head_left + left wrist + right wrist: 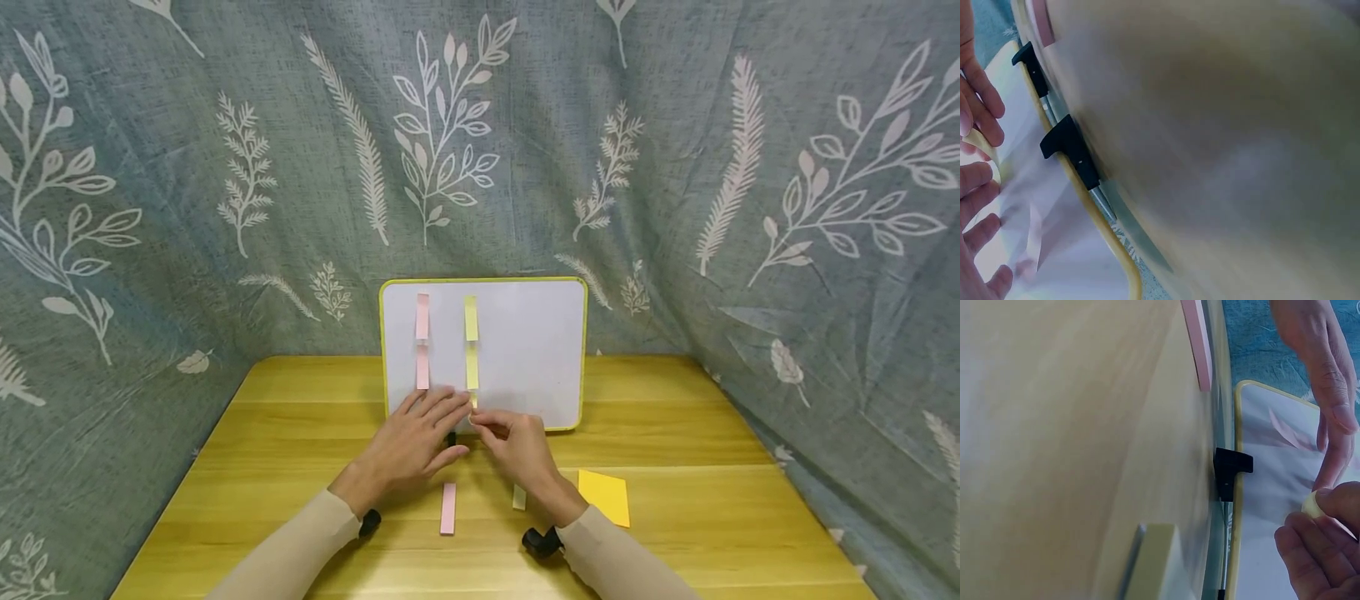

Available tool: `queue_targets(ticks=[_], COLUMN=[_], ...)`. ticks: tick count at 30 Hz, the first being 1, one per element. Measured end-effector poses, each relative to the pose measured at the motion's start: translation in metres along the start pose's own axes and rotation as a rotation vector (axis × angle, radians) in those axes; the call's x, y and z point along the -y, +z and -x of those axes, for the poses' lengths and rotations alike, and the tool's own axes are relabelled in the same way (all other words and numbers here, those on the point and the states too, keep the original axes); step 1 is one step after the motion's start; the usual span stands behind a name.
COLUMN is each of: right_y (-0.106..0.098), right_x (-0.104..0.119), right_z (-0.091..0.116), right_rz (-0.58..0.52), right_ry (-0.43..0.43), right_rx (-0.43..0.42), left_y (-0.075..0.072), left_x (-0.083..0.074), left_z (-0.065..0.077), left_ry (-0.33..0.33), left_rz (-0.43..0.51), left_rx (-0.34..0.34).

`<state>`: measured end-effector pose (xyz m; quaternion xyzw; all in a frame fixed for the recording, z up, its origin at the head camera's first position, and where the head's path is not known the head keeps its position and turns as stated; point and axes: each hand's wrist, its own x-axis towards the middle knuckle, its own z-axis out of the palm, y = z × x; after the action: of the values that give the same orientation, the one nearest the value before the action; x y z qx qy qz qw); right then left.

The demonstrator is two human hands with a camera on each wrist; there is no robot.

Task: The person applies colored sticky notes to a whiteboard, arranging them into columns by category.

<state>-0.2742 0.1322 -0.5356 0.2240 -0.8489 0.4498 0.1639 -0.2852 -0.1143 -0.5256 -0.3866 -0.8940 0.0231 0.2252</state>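
A whiteboard (532,350) with a yellow rim stands upright on the table. Two pink sticky strips (422,367) run one above the other at its left, and two pale yellow sticky strips (472,367) hang in a column beside them. Low on the board, my right hand (521,450) pinches the end of another yellow sticky strip (1312,505) between thumb and forefinger; the strip bends in the left wrist view. My left hand (412,437) reaches over the board's lower left with straight fingers, its fingertips at that strip. Most of the strip is hidden by the fingers.
On the table in front of the board lie a pink pad of strips (447,510) and a pale yellow pad (519,497), partly under my right wrist. An orange-yellow sticky pad (604,498) lies to the right. Black feet (1072,147) support the board. Patterned cloth (480,167) hangs behind.
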Motion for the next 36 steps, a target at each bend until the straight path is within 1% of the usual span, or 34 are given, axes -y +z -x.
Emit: queue_targets(ticks=[6, 12, 16, 21, 26, 30, 34, 36], right_y=[-0.002, -0.005, -0.007, -0.008, -0.008, -0.006, -0.006, -0.007], right_x=[-0.002, -0.004, -0.004, -0.003, -0.004, -0.005, -0.006, -0.006], right_z=[0.004, 0.003, 0.001, -0.003, -0.002, -0.002, -0.001, 0.0], right_rz=[0.019, 0.049, 0.07, 0.067, 0.054, 0.052, 0.056, 0.055], right_ry=[-0.037, -0.019, -0.016, -0.032, -0.015, -0.026, -0.043, -0.03], right_rx=[0.013, 0.056, 0.096, 0.119, 0.141, 0.161, 0.155, 0.159], left_y=[0.002, -0.003, -0.007, -0.01, -0.009, -0.009, -0.007, -0.006], left_x=[-0.002, -0.004, -0.008, -0.011, -0.017, -0.019, -0.018, -0.018], left_z=[0.002, -0.003, -0.006, -0.009, -0.01, -0.009, -0.011, -0.011], left_ry=[0.019, 0.054, 0.042, 0.009, -0.018, -0.017, 0.006, 0.019], left_rz=[-0.098, -0.175, -0.208, -0.235, -0.221, -0.232, -0.268, -0.273], left_rx=[0.006, 0.03, 0.065, 0.105, 0.12, 0.116, 0.108, 0.114])
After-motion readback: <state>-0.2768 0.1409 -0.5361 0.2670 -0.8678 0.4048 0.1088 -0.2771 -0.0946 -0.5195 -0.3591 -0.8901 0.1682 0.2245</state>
